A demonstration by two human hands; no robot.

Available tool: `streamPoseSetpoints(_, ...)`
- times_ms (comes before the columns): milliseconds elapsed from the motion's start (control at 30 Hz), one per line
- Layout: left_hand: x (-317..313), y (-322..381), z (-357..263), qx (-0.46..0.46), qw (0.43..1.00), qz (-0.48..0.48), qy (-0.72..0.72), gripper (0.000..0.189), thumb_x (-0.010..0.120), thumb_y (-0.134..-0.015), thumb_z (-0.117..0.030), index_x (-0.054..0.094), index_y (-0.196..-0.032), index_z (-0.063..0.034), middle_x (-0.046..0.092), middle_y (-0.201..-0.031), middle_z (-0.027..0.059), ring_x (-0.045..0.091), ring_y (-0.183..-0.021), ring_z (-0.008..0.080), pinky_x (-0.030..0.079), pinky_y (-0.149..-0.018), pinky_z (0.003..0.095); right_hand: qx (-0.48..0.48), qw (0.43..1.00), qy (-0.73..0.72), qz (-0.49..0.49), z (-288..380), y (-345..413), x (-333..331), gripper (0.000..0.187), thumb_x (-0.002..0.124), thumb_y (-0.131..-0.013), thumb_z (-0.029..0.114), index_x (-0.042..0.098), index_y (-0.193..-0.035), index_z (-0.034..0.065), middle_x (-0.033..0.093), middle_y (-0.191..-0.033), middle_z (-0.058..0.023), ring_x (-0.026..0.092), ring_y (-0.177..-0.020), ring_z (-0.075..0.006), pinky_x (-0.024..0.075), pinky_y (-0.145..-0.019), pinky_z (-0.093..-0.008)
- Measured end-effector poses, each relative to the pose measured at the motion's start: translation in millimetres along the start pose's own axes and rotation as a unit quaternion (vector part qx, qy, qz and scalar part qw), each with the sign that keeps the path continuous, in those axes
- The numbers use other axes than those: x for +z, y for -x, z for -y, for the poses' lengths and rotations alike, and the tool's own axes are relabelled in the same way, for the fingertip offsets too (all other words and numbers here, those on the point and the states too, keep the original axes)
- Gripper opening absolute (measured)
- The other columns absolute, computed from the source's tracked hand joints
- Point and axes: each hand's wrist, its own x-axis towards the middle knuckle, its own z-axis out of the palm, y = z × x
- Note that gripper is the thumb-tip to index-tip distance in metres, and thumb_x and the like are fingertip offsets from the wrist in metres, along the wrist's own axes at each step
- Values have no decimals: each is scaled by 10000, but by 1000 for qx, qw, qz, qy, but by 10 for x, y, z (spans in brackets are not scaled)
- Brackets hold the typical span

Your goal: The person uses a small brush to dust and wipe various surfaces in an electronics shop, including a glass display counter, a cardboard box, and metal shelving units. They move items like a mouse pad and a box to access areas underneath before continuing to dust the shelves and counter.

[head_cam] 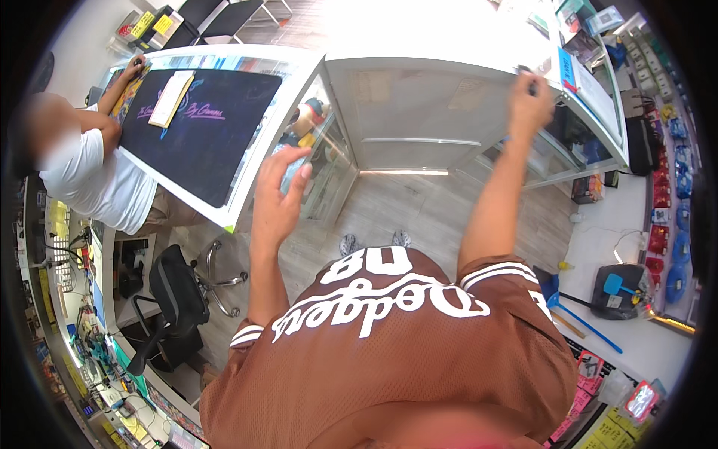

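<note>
My left hand (279, 193) is raised in front of the glass side of a display case (331, 163). Its fingers are apart and nothing is in them. Farther out, my right hand (530, 109) has its fingers curled around a small dark object (530, 85), too small and blurred to name. That hand is at the near edge of a brightly lit white countertop (426, 33). Just to its right, a white paper pad or binder (593, 98) with a blue strip lies on another glass case (566, 140).
On the left, a person in a white shirt (106, 179) leans at a counter with a black mat (207, 134) and a notepad (171, 100). Behind stands a black swivel chair (176, 286). A grey panel (415, 112) closes the front. Packaged goods (662, 185) hang on the right.
</note>
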Motion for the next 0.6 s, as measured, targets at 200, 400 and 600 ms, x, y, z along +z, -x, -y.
streamPoseSetpoints(200,-145,-318,440,3,983,-116,-144,336,638,-1009,-331,679,-1282,-140,615,-1371,100,412,-1436,341,268,-1192,500,-222,845,-234,427,831,1910,1006,171,704,-979,295,720,-1073,153,672,-1031,-48,630,-849,-175,527,-803,-344)
streamPoseSetpoints(400,-92,-349,640,10,964,-141,-226,320,628,-1009,-352,684,-1266,-169,614,-1380,29,386,-1454,329,214,-1212,510,238,814,-367,382,-791,1268,111,381,520,-1029,371,682,-851,75,530,-632,38,451,-515,-49,328,-436,-219)
streamPoseSetpoints(600,-45,-410,619,-20,951,-154,-268,309,629,-1008,-369,703,-1244,-184,638,-1354,28,401,-1442,329,242,-1204,505,469,853,-217,74,-2773,1435,-494,290,609,-1010,269,644,-1155,21,695,-821,-77,632,-647,-114,426,-525,-204)
